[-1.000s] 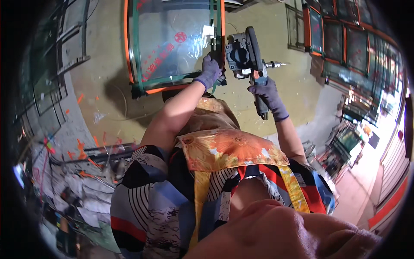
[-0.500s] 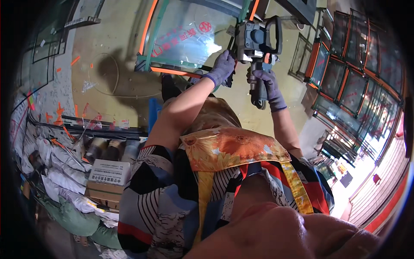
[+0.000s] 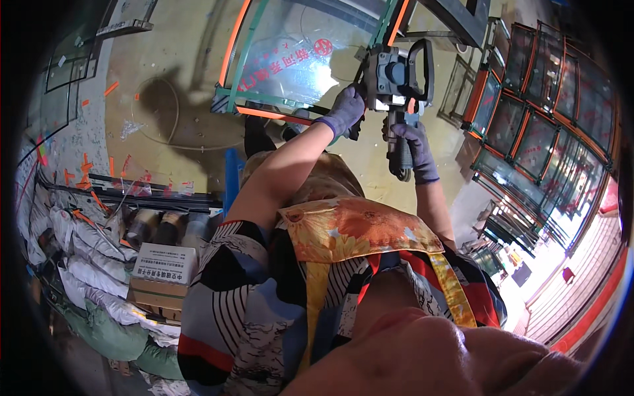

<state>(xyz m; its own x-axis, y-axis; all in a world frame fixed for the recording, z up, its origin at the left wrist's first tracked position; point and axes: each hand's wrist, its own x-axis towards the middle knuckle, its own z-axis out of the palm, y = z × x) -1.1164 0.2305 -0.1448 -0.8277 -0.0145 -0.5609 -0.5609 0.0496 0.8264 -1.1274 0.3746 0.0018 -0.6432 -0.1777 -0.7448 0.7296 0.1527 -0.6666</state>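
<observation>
Left hand point(image 3: 346, 112) curled just past twelve by glass panel point(image 3: 297, 59) bearing red print point(image 3: 322, 47); hold unclear. Right hand point(image 3: 415, 141), two o'clock, wraps power tool point(image 3: 385, 74).

At lower left, a white-and-brown cardboard box point(image 3: 160, 280), just beside crumpled white sacks point(image 3: 96, 280), with a dull green sack point(image 3: 109, 336) below. Higher up, narrow bright-orange strips point(image 3: 111, 88) and a thin pale cord point(image 3: 177, 109) looped on tan flooring point(image 3: 198, 123). At right, rows of dark-framed glass panels point(image 3: 538, 152), some edged in orange; below them, a pale ribbed surface point(image 3: 564, 296) bordered in red.
</observation>
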